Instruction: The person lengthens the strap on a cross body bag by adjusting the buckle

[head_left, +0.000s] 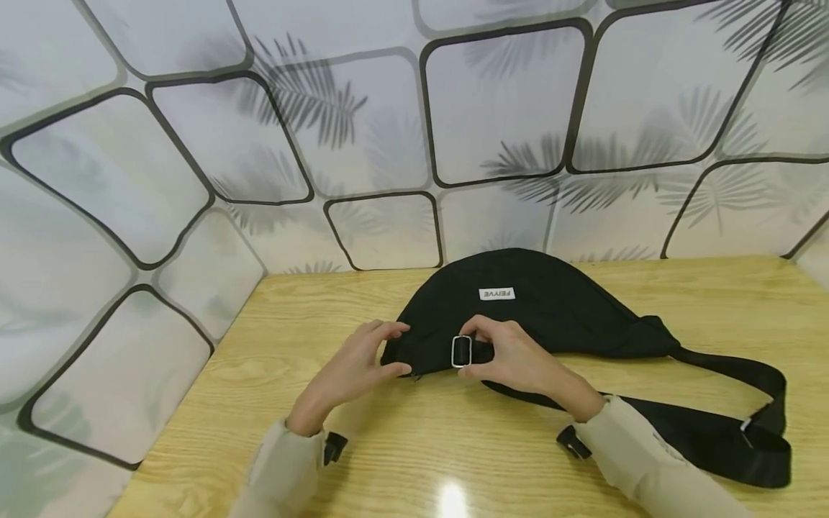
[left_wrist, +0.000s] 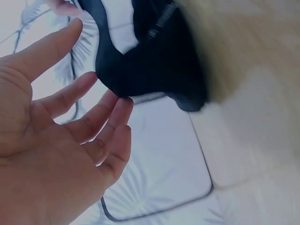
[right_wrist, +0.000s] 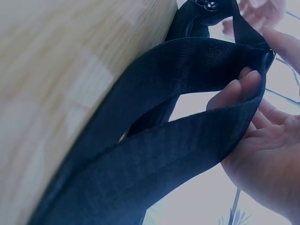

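Note:
A black waist bag (head_left: 518,324) with a white label lies flat at the back of the table. My right hand (head_left: 514,352) pinches the webbing beside a metal slider buckle (head_left: 454,352) over the bag's lower edge. In the right wrist view, the black strap (right_wrist: 187,136) loops around the fingers of that hand. My left hand (head_left: 352,367) is at the bag's left end, thumb and fingers spread apart, with no grip on anything. In the left wrist view its fingertips (left_wrist: 123,105) are at the edge of the black fabric; whether they touch it, I cannot tell.
The long strap (head_left: 680,424) runs off the bag's right end and loops back along the table, with a second metal slider (head_left: 746,434) on it. Behind the wooden table (head_left: 388,460) hangs a patterned curtain (head_left: 363,129), which also closes the left side.

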{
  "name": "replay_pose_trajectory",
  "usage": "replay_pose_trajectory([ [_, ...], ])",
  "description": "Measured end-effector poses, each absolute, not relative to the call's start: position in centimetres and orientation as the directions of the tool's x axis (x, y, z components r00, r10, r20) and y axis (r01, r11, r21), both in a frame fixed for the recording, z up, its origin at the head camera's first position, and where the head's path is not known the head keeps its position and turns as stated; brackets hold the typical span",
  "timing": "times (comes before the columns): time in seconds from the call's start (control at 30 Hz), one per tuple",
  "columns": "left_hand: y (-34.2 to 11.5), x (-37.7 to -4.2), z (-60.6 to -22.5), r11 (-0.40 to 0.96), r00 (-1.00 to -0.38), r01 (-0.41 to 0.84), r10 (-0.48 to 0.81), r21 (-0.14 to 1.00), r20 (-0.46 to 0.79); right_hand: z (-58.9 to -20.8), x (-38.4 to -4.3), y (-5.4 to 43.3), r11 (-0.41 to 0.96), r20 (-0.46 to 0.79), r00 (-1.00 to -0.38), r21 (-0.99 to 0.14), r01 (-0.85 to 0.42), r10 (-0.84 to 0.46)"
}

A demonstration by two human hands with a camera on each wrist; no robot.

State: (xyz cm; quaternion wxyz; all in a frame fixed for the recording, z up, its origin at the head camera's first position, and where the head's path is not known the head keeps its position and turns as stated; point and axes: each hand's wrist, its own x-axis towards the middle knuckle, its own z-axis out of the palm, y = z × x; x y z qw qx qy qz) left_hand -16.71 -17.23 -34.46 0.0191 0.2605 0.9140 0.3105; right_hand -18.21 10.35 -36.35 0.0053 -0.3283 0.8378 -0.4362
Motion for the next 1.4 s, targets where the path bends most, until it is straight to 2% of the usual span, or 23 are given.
replay_pose_trajectory([
  [0.27, -14.1, -17.4, -33.6, 0.637, -0.794, 0.562, 0.594, 0.527, 0.128, -36.3, -18.1, 10.3, 0.407, 0.275, -0.784, -0.733, -0.545, -0.556],
  [0.6, -11.8, -17.9, -34.5, 0.685, -0.781, 0.592, 0.618, 0.424, 0.092, -36.1, -18.1, 10.5, 0.386, 0.276, -0.771, -0.739, -0.552, -0.574],
  [0.77, -11.3, -18.0, -34.7, 0.663, -0.776, 0.596, 0.621, 0.453, 0.112, -36.0, -18.2, 10.9, 0.379, 0.253, -0.77, -0.755, -0.535, -0.585],
  [0.87, -11.3, -17.9, -34.8, 0.646, -0.775, 0.593, 0.62, 0.48, 0.123, -35.9, -18.5, 11.4, 0.343, 0.2, -0.763, -0.803, -0.487, -0.615],
  [1.0, -11.4, -17.9, -34.8, 0.612, -0.768, 0.587, 0.628, 0.529, 0.125, -35.7, -19.2, 12.6, 0.245, 0.068, -0.734, -0.919, -0.31, -0.676],
  [1.1, -11.6, -17.9, -34.8, 0.591, -0.767, 0.576, 0.63, 0.565, 0.122, -35.6, -19.9, 13.9, 0.227, -0.011, -0.714, -0.951, -0.208, -0.7],
  [1.27, -11.9, -18.0, -34.7, 0.566, -0.771, 0.547, 0.628, 0.617, 0.106, -35.6, -20.6, 15.2, 0.278, -0.077, -0.707, -0.945, -0.174, -0.703],
  [1.4, -11.9, -18.0, -34.7, 0.547, -0.759, 0.554, 0.641, 0.627, 0.111, -35.9, -20.9, 15.4, 0.285, -0.077, -0.707, -0.941, -0.182, -0.704],
])
